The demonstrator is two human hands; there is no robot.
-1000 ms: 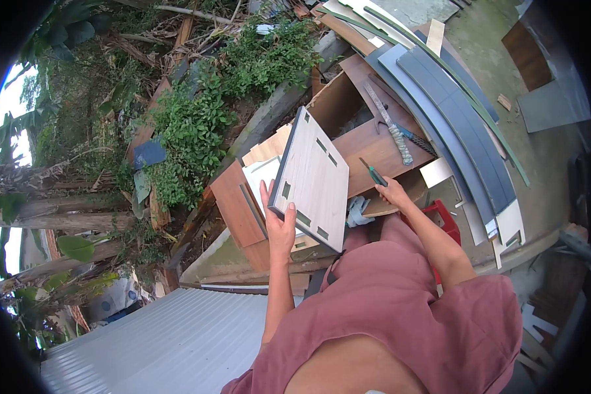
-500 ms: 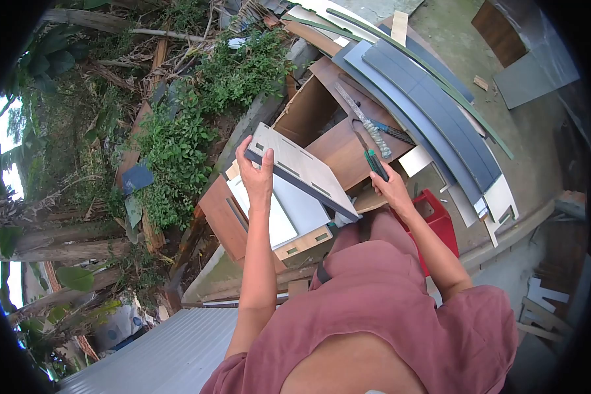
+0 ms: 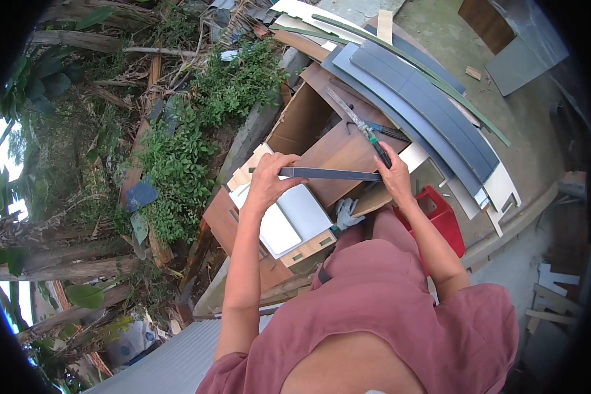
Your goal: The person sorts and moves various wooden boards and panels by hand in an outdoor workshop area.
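Board [image 3: 331, 174] now edge-on between hands [image 3: 268, 182] [image 3: 396, 178], straight, slim and dark

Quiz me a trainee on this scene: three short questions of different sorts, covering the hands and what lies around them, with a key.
1. True or false: the left hand grips a dark-edged panel that is seen nearly edge-on.
2. Multiple choice: what colour is the plastic item beside the person's legs?
A) yellow
B) red
C) white
3. Fill in the missing word: the right hand holds a tool whose handle is green and ____.

Key: 1 true; 2 B; 3 black
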